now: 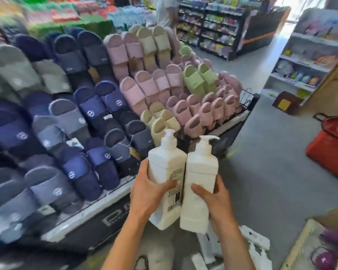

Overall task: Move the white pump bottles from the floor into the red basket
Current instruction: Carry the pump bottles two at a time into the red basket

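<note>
Through the head camera we see our left hand (148,190) gripping one white pump bottle (165,168) and our right hand (215,199) gripping a second bottle (200,184), both upright and touching beside the slipper rack (90,106), the red basket (332,149) well apart on the floor (271,172) to the right.

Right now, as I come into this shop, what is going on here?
A person holds two white pump bottles, one in each hand. The left hand grips the bottle with the printed label, and the right hand grips the plain bottle. Both are lifted, side by side, in front of a slipper display. The red basket stands on the floor to the right; neither bottle is in it yet.
</note>
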Available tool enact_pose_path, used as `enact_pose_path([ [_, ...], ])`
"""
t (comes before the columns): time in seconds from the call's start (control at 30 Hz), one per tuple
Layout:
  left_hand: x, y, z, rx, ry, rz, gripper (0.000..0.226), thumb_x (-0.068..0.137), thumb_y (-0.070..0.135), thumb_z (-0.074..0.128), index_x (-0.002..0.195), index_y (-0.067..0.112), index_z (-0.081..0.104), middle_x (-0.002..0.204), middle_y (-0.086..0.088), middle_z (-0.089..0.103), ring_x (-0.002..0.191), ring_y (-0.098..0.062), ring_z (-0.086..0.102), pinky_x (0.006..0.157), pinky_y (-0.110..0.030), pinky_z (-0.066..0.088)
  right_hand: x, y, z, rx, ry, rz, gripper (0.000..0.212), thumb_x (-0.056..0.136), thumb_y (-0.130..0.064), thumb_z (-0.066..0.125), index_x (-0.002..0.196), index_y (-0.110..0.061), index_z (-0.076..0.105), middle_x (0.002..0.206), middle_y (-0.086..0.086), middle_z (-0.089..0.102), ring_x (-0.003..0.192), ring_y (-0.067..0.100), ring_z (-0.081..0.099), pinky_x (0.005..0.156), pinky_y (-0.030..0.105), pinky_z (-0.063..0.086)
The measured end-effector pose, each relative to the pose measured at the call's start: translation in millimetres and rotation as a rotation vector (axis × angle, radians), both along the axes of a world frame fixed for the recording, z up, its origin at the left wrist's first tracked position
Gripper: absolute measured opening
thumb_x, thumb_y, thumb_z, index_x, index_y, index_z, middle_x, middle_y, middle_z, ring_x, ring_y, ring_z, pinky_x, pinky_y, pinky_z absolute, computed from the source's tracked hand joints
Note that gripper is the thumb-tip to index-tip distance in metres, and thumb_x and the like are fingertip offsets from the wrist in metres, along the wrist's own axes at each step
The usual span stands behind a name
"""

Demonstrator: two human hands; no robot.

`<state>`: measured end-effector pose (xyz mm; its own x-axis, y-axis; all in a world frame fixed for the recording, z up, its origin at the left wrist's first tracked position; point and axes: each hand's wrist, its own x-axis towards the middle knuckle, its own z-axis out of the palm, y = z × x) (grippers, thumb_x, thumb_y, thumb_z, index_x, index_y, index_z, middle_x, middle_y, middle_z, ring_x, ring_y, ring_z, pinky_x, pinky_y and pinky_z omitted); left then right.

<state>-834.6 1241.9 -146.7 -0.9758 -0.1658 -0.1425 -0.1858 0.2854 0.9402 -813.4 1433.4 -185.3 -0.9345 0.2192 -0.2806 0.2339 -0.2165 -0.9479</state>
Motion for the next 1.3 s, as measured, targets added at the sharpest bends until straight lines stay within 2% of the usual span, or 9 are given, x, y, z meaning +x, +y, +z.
enact_pose_path([
  [0.1, 24, -38, 7, -0.002, 0.009, 0.145, 0.084, 0.047, 0.047, 0.082, 0.123, 0.050, 0.047, 0.106, 0.030, 0.063, 0.100, 0.000, 0.062, 0.090, -0.047, 0.055, -7, -36, 9, -0.012, 0.014, 0.139, 0.063, 0.070, -0.003, 0.089, 0.124, -0.023, 0.064, 0.106, 0.007, 0.078, 0.091, 0.027, 0.076, 0.064, 0.038, 0.061],
  [0.23, 58, -92, 15, -0.005, 0.028, 0.321, 0.082, 0.051, 0.044, 0.085, 0.122, 0.054, 0.045, 0.108, 0.029, 0.064, 0.103, -0.005, 0.063, 0.091, -0.047, 0.054, -7, -96, 20, -0.001, 0.035, 0.321, 0.084, 0.048, -0.031, 0.100, 0.124, -0.028, 0.065, 0.110, 0.006, 0.076, 0.099, 0.033, 0.074, 0.080, 0.055, 0.061],
  [0.37, 98, -153, 21, -0.022, 0.045, 0.465, 0.080, 0.055, 0.038, 0.088, 0.122, 0.050, 0.046, 0.109, 0.025, 0.064, 0.102, -0.007, 0.063, 0.090, -0.048, 0.054, 5, -164, 32, 0.034, 0.094, 0.447, 0.074, 0.056, -0.019, 0.093, 0.124, -0.026, 0.063, 0.106, -0.001, 0.078, 0.095, 0.023, 0.075, 0.072, 0.040, 0.062],
  [0.57, 166, -247, 29, -0.043, 0.054, 0.672, 0.086, 0.045, 0.056, 0.081, 0.122, 0.049, 0.045, 0.111, 0.019, 0.065, 0.102, -0.015, 0.065, 0.088, -0.051, 0.055, 42, -266, 46, 0.035, 0.139, 0.586, 0.070, 0.064, -0.018, 0.091, 0.125, -0.030, 0.059, 0.106, -0.006, 0.075, 0.091, 0.013, 0.074, 0.066, 0.029, 0.060],
  [0.67, 202, -288, 31, -0.034, 0.067, 0.764, 0.089, 0.043, 0.057, 0.081, 0.124, 0.046, 0.045, 0.112, 0.019, 0.064, 0.103, -0.015, 0.064, 0.088, -0.051, 0.054, 63, -315, 54, 0.071, 0.174, 0.665, 0.065, 0.072, -0.014, 0.090, 0.122, -0.037, 0.056, 0.107, -0.010, 0.070, 0.086, 0.006, 0.072, 0.060, 0.020, 0.056],
  [0.8, 255, -342, 35, 0.002, 0.100, 0.888, 0.080, 0.049, 0.045, 0.088, 0.116, 0.049, 0.045, 0.108, 0.022, 0.063, 0.101, -0.013, 0.064, 0.088, -0.051, 0.055, 95, -379, 64, 0.129, 0.244, 0.765, 0.069, 0.071, -0.015, 0.092, 0.126, -0.037, 0.056, 0.110, -0.010, 0.069, 0.089, 0.005, 0.070, 0.065, 0.021, 0.055],
  [0.93, 317, -393, 42, -0.048, 0.091, 1.026, 0.079, 0.043, 0.055, 0.080, 0.112, 0.053, 0.041, 0.103, 0.027, 0.061, 0.100, -0.015, 0.064, 0.089, -0.051, 0.054, 138, -450, 73, 0.134, 0.318, 0.869, 0.075, 0.073, -0.013, 0.091, 0.132, -0.035, 0.051, 0.113, -0.015, 0.065, 0.096, 0.004, 0.066, 0.069, 0.020, 0.052],
  [1.17, 420, -464, 42, -0.136, 0.056, 1.361, 0.086, 0.047, 0.054, 0.082, 0.124, 0.047, 0.043, 0.111, 0.017, 0.063, 0.108, -0.021, 0.062, 0.093, -0.048, 0.051, 205, -574, 76, 0.108, 0.347, 1.113, 0.077, 0.074, -0.007, 0.090, 0.133, -0.030, 0.045, 0.110, -0.017, 0.059, 0.080, -0.017, 0.061, 0.057, 0.005, 0.048],
  [1.3, 466, -496, 40, -0.172, 0.047, 1.541, 0.091, 0.043, 0.059, 0.076, 0.127, 0.046, 0.043, 0.114, 0.017, 0.064, 0.107, -0.021, 0.062, 0.093, -0.050, 0.051, 239, -638, 76, 0.080, 0.347, 1.266, 0.079, 0.072, -0.007, 0.091, 0.132, -0.029, 0.045, 0.114, -0.011, 0.063, 0.092, -0.003, 0.064, 0.065, 0.008, 0.053],
])
